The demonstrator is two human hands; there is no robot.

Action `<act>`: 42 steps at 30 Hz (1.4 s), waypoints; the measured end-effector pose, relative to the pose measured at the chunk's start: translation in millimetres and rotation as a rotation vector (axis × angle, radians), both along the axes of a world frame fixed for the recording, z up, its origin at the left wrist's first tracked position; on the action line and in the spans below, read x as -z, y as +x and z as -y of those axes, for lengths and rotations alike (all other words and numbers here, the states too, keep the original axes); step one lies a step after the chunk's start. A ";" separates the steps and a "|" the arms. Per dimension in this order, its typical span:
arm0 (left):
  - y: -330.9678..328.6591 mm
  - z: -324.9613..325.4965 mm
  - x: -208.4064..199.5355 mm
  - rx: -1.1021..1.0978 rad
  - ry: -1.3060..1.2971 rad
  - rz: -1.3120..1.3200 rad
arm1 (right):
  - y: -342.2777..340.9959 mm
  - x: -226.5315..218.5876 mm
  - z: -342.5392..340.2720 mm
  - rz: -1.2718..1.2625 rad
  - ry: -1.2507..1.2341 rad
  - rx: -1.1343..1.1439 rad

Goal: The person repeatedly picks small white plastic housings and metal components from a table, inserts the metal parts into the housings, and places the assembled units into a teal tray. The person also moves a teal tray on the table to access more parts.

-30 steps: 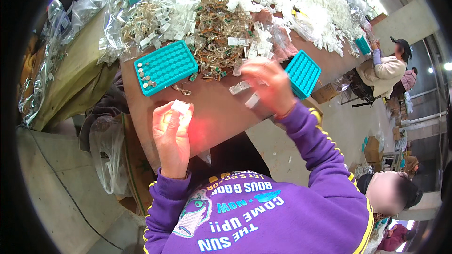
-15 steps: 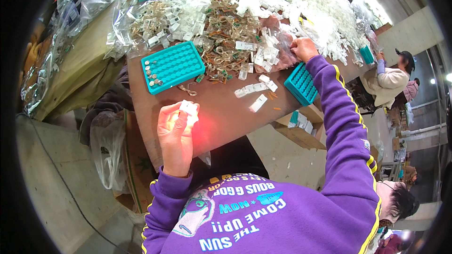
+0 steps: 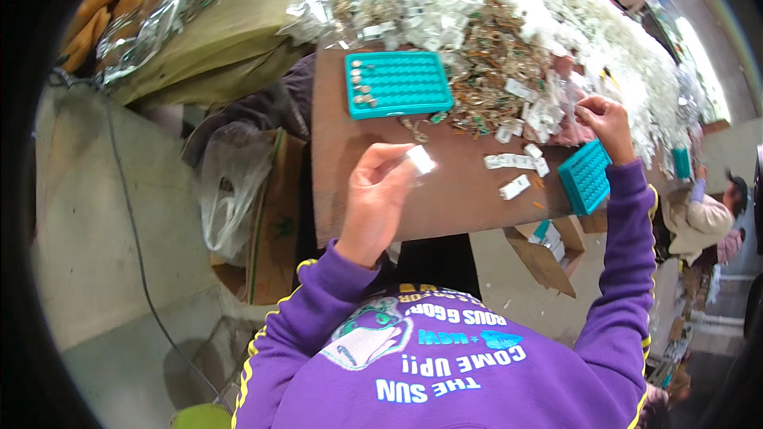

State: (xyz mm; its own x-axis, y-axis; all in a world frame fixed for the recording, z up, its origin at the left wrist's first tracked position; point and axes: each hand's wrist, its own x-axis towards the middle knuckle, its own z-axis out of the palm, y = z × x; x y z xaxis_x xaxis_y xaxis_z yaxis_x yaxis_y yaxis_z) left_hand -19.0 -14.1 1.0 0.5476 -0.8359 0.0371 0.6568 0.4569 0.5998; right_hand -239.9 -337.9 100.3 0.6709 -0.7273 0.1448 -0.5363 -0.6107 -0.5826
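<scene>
My left hand [image 3: 373,202] is closed on a small white plastic case [image 3: 420,160], held above the near part of the table. My right hand [image 3: 608,125] is raised at the far edge of the right teal tray [image 3: 586,178], beside a pink bag [image 3: 569,103]. Its fingertips are pinched together; whatever is between them is too small to make out. Near the left hand lies another teal tray [image 3: 405,86], with several round silver cells in its left pockets. Loose white cases [image 3: 515,187] lie on the brown tabletop [image 3: 453,206] between the hands.
A tangled heap of wires and small green boards [image 3: 501,56] covers the table's middle. Behind it spreads a large pile of white pieces [image 3: 588,16]. A cardboard box [image 3: 548,258] stands below the right edge. Another person [image 3: 699,218] sits at the far right.
The view has shifted, so the table appears farther right. My right hand has lifted off the pink bag, pinching. The red glow by the case in my left hand is gone.
</scene>
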 end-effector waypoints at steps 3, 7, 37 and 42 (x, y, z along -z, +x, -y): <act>0.6 -1.0 -2.8 0.021 -0.017 -0.032 | 45.5 -10.2 -77.8 0.082 0.280 -0.284; 2.8 -1.6 -3.4 0.039 -0.040 -0.078 | 101.9 4.6 -157.9 0.170 0.681 -0.394; 2.5 -0.6 -3.0 0.084 -0.046 -0.170 | 123.9 39.0 -208.6 0.483 0.629 -0.326; 1.9 -0.3 -4.8 0.073 -0.018 -0.122 | 123.3 42.2 -206.0 0.490 0.516 -0.373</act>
State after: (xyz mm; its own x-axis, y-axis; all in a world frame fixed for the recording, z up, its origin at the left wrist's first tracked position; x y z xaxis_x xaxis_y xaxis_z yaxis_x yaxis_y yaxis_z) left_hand -17.1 -13.8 5.8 0.4871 -0.8733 -0.0110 0.7561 0.4154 0.5058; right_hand -116.6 -131.9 58.1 0.8304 -0.5229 0.1922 0.0398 -0.2884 -0.9567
